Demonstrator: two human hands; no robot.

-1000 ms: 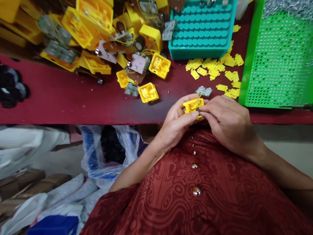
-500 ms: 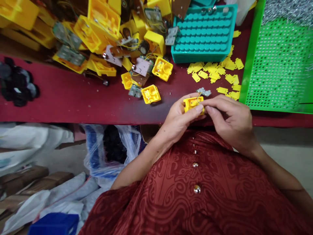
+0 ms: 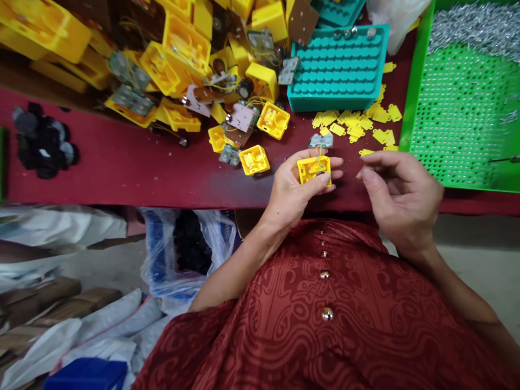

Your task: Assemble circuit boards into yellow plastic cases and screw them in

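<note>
My left hand (image 3: 290, 184) holds a small open yellow plastic housing (image 3: 313, 163), its thumb pressed on the near right corner over a dark round part. Thin wires run from the housing to a grey circuit board (image 3: 320, 141) just beyond it. Apart from the housing, to its right, is my right hand (image 3: 400, 197). Its fingers are curled with the thumb close to the fingertips; whether something small lies between them is hidden. Small flat yellow plates (image 3: 355, 124) lie scattered beyond the hands. Another yellow housing (image 3: 254, 160) rests left of my left hand.
A teal ridged tray (image 3: 339, 97) stands behind the yellow plates. On the right, a green perforated tray (image 3: 447, 108) holds many metal screws (image 3: 475, 27) and a thin dark shaft. Yellow housings with wired boards pile up at back left, near black round parts (image 3: 43, 143).
My right hand has drawn away from the yellow housing to the right. The housing, still in my left hand, has shifted slightly left, and the wired board now stands straight beyond it.
</note>
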